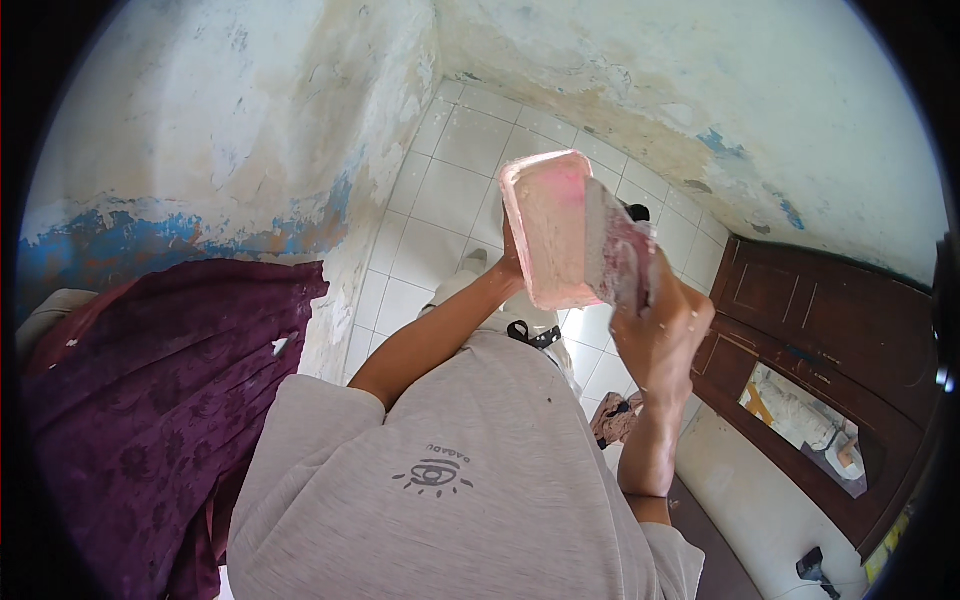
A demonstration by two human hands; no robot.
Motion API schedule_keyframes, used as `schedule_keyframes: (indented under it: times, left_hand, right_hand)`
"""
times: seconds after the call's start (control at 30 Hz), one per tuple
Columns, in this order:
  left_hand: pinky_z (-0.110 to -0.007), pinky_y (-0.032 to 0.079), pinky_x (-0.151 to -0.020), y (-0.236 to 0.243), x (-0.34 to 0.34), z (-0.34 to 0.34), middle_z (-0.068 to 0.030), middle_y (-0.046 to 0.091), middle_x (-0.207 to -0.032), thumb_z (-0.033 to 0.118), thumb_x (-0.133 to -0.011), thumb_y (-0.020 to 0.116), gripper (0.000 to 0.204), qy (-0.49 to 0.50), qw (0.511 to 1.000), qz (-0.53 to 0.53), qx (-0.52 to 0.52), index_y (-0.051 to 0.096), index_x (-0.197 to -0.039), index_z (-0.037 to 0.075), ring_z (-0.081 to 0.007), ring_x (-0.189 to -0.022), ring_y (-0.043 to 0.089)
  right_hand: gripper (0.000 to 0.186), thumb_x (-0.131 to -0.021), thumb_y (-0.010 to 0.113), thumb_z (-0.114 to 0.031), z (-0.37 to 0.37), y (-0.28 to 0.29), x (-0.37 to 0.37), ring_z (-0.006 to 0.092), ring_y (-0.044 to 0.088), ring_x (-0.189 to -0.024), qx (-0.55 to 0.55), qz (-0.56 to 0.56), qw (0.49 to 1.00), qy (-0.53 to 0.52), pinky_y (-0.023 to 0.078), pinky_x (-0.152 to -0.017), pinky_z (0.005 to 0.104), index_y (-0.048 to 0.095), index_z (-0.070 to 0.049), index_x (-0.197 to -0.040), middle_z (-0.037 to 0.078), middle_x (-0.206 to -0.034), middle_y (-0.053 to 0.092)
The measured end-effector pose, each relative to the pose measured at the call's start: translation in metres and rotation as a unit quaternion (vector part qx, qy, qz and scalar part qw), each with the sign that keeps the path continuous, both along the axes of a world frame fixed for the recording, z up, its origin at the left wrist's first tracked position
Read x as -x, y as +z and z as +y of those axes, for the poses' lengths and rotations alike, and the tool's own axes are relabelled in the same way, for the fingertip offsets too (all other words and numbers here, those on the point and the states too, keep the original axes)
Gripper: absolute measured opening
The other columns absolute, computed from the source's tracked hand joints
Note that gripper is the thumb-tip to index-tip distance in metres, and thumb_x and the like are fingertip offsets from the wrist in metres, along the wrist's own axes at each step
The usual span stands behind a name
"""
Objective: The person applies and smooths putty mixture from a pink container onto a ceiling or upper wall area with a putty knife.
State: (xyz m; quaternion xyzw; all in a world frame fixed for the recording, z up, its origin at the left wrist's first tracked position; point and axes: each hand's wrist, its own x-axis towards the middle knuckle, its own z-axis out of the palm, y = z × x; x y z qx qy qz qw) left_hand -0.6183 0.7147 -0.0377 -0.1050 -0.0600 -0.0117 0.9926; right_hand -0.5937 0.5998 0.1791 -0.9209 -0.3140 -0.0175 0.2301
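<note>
A pink rectangular tub (pixel 552 235) with pale smears inside is held up in front of my body. My left hand (pixel 512 258) grips it from its left side, most of the fingers hidden behind the wall. In my closed right hand (pixel 664 330) is a wide scraper (pixel 617 250), smeared with whitish paste and a little blurred. The scraper's flat blade overlaps the tub's right side; whether it touches the tub, I cannot tell.
Peeling walls (pixel 700 90) meet in a corner beyond the tiled floor (pixel 440 200). A purple cloth (pixel 170 400) hangs at left. Dark wooden furniture (pixel 800 300) with a mirror stands at right, a crumpled patterned cloth (pixel 613 418) nearer me. A dark-headed tool (pixel 812 567) lies lower right.
</note>
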Motion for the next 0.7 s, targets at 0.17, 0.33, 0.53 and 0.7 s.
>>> schedule_keyframes:
  times: [0.17, 0.33, 0.53, 0.7]
  left_hand:
    - [-0.05, 0.04, -0.111, 0.0, -0.008, -0.004, -0.0085, 0.053, -0.137, 0.069, -0.095, 0.035, 0.073, 0.003, 1.0, -0.007, -0.009, 0.04, -0.147, 0.018, -0.0281, -0.127, 0.052]
    - [-0.05, 0.04, -0.111, -0.007, -0.005, -0.003, -0.0088, 0.051, -0.14, 0.07, -0.095, 0.032, 0.076, -0.001, 0.998, -0.055, 0.009, 0.037, -0.149, 0.018, -0.028, -0.13, 0.05]
    - [-0.05, 0.039, -0.111, -0.013, -0.005, -0.004, -0.009, 0.049, -0.142, 0.071, -0.095, 0.031, 0.077, -0.001, 1.0, -0.026, -0.002, 0.036, -0.15, 0.018, -0.0283, -0.131, 0.049]
    - [-0.05, 0.039, -0.112, -0.014, -0.007, -0.004, -0.0092, 0.048, -0.143, 0.071, -0.095, 0.029, 0.077, -0.005, 0.998, -0.07, 0.005, 0.035, -0.151, 0.018, -0.0285, -0.131, 0.049]
  right_hand:
    - [0.033, -0.071, 0.07, -0.01, 0.005, -0.04, -0.004, 0.0362, 0.061, -0.053, 0.064, -0.012, 0.994, 0.089, 0.047, -0.05, 0.0444, 0.065, -0.007, -0.104, 0.016, -0.06, 0.06]
    - [0.025, -0.074, 0.069, -0.008, 0.004, -0.051, -0.005, 0.0375, 0.061, -0.052, 0.055, 0.034, 0.997, 0.053, 0.047, -0.05, 0.0442, 0.066, -0.005, -0.099, 0.018, -0.06, 0.061]
    - [0.028, -0.074, 0.067, -0.006, 0.009, -0.046, 0.0, 0.0381, 0.064, -0.057, 0.017, 0.05, 0.997, 0.055, 0.049, -0.053, 0.045, 0.067, -0.004, -0.102, 0.02, -0.063, 0.062]
    - [0.033, -0.072, 0.067, -0.005, 0.005, -0.056, 0.003, 0.0387, 0.065, -0.06, 0.022, 0.046, 0.998, 0.043, 0.051, -0.055, 0.0447, 0.066, -0.004, -0.105, 0.019, -0.067, 0.064]
